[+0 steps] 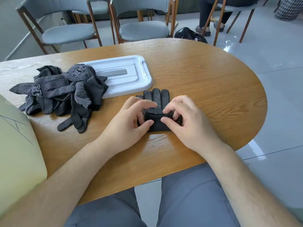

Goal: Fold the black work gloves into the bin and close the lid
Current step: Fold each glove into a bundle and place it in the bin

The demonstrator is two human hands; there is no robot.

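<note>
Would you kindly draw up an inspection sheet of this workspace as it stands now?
Surface: wooden table with a rounded end.
Job's things: one glove lies flat, fingers pointing away, cuff folded toward the palm; pile of gloves at left, overlapping the white lid, which lies flat; no bin clearly seen.
Clutter: pale object at the left edge, cannot tell what.
Hands: left hand and right hand both pinch the glove's cuff.
Cables: nothing seen.
Surroundings: grey chairs, black bag on the floor, a seated person's legs.
</note>
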